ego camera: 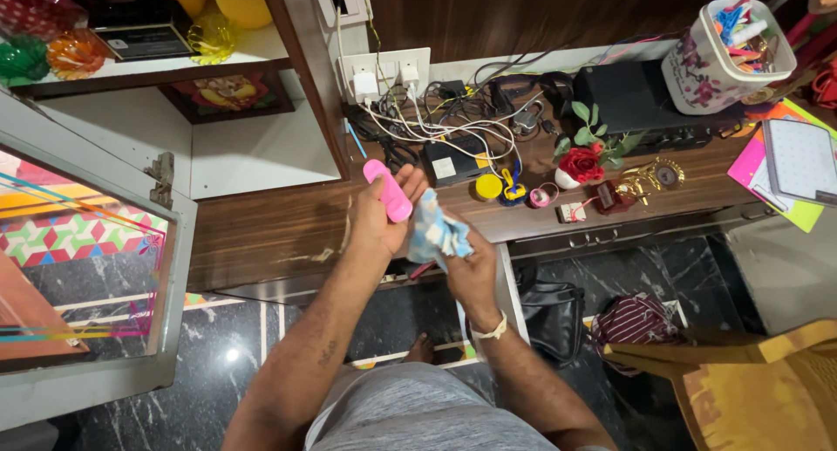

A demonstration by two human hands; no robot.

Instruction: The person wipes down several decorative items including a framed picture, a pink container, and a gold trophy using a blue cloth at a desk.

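My left hand (384, 217) is closed around a pink oblong object (388, 191), holding it over the wooden desk (261, 233). Right beside it, my right hand (466, 268) grips a crumpled light-blue and white cloth (436, 231), which touches the lower end of the pink object. A pale band sits on my right wrist. Both hands hover just above the desk's front edge.
A tangle of cables and chargers (445, 119) hangs from wall sockets. A yellow lid (488, 187), red artificial rose (582, 165), black box (636, 98) and floral tub of clips (724, 54) stand on the desk. An open glass cabinet door (87, 250) is left; bags (558, 316) lie below.
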